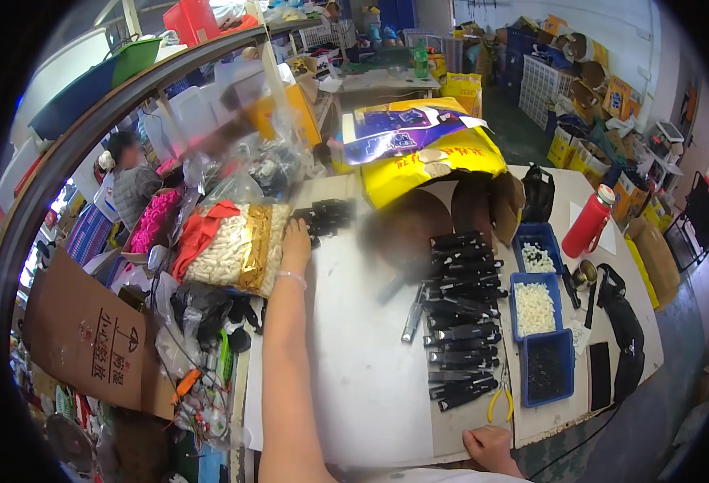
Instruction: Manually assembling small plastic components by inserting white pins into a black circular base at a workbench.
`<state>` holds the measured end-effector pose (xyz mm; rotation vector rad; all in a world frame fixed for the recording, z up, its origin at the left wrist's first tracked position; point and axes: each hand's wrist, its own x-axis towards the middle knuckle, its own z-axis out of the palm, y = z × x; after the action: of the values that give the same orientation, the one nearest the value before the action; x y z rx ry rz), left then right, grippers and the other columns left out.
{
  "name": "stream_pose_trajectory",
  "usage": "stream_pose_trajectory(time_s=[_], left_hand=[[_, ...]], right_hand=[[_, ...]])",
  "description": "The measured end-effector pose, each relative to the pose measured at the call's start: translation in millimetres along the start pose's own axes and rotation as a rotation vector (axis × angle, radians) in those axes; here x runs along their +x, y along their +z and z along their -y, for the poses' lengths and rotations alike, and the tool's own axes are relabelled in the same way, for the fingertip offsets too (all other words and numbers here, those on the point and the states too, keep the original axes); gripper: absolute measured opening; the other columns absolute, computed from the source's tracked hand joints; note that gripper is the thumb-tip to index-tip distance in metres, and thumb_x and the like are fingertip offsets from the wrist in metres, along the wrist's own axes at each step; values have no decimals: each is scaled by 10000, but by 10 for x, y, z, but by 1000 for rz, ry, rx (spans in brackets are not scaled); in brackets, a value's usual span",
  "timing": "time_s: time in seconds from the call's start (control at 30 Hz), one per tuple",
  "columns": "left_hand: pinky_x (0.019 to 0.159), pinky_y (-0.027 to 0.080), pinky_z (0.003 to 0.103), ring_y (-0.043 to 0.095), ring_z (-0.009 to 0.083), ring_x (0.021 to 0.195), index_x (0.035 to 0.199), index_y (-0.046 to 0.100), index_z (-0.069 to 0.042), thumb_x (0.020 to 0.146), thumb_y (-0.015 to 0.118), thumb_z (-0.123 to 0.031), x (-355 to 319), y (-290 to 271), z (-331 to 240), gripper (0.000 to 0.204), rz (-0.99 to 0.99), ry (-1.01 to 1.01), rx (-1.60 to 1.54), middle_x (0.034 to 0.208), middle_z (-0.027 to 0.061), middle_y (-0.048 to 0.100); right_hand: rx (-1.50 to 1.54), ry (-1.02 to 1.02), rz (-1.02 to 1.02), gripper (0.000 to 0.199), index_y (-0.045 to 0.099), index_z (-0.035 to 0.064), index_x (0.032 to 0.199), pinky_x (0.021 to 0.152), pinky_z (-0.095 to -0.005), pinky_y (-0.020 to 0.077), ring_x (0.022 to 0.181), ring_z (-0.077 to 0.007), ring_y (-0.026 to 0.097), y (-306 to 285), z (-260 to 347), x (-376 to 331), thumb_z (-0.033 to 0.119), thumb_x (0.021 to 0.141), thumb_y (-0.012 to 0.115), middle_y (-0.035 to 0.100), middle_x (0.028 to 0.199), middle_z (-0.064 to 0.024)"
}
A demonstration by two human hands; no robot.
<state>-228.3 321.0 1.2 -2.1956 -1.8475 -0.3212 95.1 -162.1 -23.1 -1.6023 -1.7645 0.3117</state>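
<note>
Person's left hand [294, 241] by dark pieces [334, 214], grip unclear; right hand [489, 447] curled closed, seemingly empty. Black-and-silver tools [463, 332] lined up beyond right hand; loose tool [412, 315] between hands; remainder unclear.

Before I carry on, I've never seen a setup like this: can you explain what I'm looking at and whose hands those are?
There is no machine here. This single picture comes from a wide fisheye camera on a person's head, looking down, so straight edges bend near the rim.

The bare left hand reaches to a pile of black parts; whether it grips one, I can't tell. The right hand rests at the near edge, with nothing visible in it, near yellow-handled pliers.

On the worktable lie a column of black-and-silver parts, three blue trays of small black or white pieces, and a red thermos. Another person is in the left background.
</note>
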Motion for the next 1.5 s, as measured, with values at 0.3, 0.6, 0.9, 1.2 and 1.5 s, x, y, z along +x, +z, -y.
stream_pose_trajectory(time_s=[0.3,0.6,0.9,1.2,1.5], left_hand=[[833,456,420,522,337,1030,1096,456,-39,665,594,-46,89,23,-5,452,420,156,81,1096,188,524],[875,399,429,458,365,1031,1213,366,14,591,633,-81,40,-73,-127,684,64,310,-188,1096,206,479],[825,434,442,494,379,993,1059,494,-14,613,622,-136,308,197,-107,480,195,260,-58,1029,197,502],[768,448,445,547,407,860,1008,473,49,622,582,-55,-304,-306,-297,414,163,217,-243,934,249,568],[852,416,271,499,109,945,1178,414,-68,686,668,9,-2365,-1220,-1019,559,99,52,-1717,1038,29,509]], right_hand=[[-164,-46,218,382,361,122,1141,646,-431,491,640,-338,593,179,-300,-374,283,860,563,577,939,-156],[-48,88,24,190,579,29,571,439,-383,408,468,-300,540,-52,171,86,139,707,655,529,513,-132],[-34,19,49,179,584,31,580,450,-381,419,487,-297,546,-105,246,173,127,719,647,540,530,-121],[-43,-10,-35,201,527,81,538,432,-362,393,464,-254,518,29,42,-5,120,683,660,505,506,-74],[178,-2,-117,159,556,65,565,427,-373,359,455,-271,492,-37,115,56,101,700,633,494,511,-82]])
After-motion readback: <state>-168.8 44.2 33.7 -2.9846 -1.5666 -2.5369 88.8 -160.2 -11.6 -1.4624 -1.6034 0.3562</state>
